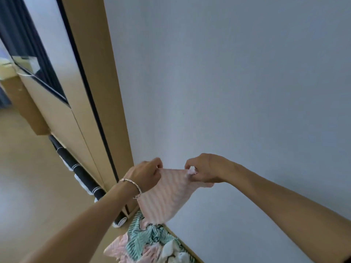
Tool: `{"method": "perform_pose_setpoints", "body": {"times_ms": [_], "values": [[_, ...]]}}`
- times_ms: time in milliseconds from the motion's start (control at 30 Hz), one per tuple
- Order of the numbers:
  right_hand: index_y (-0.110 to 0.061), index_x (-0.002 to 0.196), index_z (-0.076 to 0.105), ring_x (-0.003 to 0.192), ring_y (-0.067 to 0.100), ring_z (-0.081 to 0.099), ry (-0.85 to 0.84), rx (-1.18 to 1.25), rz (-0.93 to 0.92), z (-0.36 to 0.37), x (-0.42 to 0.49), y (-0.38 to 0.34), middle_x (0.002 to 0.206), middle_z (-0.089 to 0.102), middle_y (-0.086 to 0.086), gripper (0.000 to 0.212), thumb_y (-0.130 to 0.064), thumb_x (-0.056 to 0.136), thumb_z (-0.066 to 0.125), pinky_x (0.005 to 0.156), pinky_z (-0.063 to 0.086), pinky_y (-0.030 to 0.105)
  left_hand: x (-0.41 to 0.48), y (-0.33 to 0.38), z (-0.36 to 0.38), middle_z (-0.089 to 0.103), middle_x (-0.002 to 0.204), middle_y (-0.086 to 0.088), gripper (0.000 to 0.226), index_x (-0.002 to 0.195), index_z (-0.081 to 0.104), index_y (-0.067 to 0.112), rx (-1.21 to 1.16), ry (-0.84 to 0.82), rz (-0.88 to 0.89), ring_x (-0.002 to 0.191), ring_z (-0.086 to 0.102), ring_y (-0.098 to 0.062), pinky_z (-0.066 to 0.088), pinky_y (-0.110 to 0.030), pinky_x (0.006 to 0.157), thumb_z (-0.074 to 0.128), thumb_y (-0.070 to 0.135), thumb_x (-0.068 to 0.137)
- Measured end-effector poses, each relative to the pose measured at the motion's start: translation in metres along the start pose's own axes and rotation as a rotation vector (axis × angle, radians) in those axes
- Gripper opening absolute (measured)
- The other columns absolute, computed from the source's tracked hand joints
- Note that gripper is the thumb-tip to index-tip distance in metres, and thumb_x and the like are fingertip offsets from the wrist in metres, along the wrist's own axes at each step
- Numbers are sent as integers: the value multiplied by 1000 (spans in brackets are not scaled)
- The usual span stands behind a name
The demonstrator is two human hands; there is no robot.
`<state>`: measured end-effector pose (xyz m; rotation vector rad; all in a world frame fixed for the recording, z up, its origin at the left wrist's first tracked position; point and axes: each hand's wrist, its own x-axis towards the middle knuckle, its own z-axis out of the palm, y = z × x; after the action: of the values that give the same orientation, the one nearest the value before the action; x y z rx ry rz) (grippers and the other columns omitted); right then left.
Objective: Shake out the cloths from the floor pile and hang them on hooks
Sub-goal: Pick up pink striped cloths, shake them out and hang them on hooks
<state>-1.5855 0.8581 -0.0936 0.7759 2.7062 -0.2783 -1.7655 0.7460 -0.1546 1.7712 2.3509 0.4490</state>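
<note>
Against a pale wall [237, 82], a pink striped cloth [167, 196] is pinched at its top corners by left hand [145, 176] and right hand [205, 170]; below, a cloth pile [150, 242] is heaped on the floor [28, 186].

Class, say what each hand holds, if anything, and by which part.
Both hold one pink striped cloth by its upper edge: the left hand pinches one top corner, the right hand the other. The rest hangs free.

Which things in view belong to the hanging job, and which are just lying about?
Job: pink striped cloth, pinched by left hand and right hand; floor pile of cloths below. No hook in view.
Lying about: black white-banded roll on the floor; tan wooden frame.
</note>
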Motion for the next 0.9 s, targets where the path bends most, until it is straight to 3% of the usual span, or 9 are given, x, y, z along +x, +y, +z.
{"method": "perform_pose_setpoints", "body": {"times_ms": [100,233,300,367,567,900], "values": [[-22,117,61,99,17,57,45,76,100,-9,-34,-13,109,63,-4,36,-43,88,55,73,42,28,-1,18,-31,65,93,0,22,101,59,23,44,52,160,92,59,-23,36,-28,66,40,21,90],[-19,96,65,85,16,58,65,246,229,-7,-78,-34,93,66,-4,42,-58,86,55,63,41,27,-12,27,-52,67,89,0,20,92,62,22,65,42,304,88,59,-23,41,-30,66,42,22,88],[-18,71,55,67,13,51,118,286,293,2,-103,-43,72,57,-5,55,-70,84,47,57,35,26,-17,33,-53,67,88,1,21,91,62,24,68,28,362,87,59,-22,43,-30,68,42,23,86],[-15,60,40,56,12,39,198,364,379,16,-129,-49,61,44,-4,63,-74,83,40,54,29,27,-22,47,-51,67,87,3,22,92,63,25,46,16,416,87,59,-21,41,-28,67,42,22,86],[-16,59,35,55,15,38,228,391,675,77,-228,-54,62,41,-3,49,-49,91,52,51,26,28,-58,135,-36,63,80,7,24,92,65,27,0,-139,703,82,56,-17,39,-26,67,43,19,84],[-21,61,37,58,9,40,334,415,1043,143,-451,-76,67,43,-7,43,-43,97,45,54,27,26,-174,301,-3,69,91,3,26,99,68,23,41,-333,1075,89,62,-16,47,-27,75,46,35,94]]}}
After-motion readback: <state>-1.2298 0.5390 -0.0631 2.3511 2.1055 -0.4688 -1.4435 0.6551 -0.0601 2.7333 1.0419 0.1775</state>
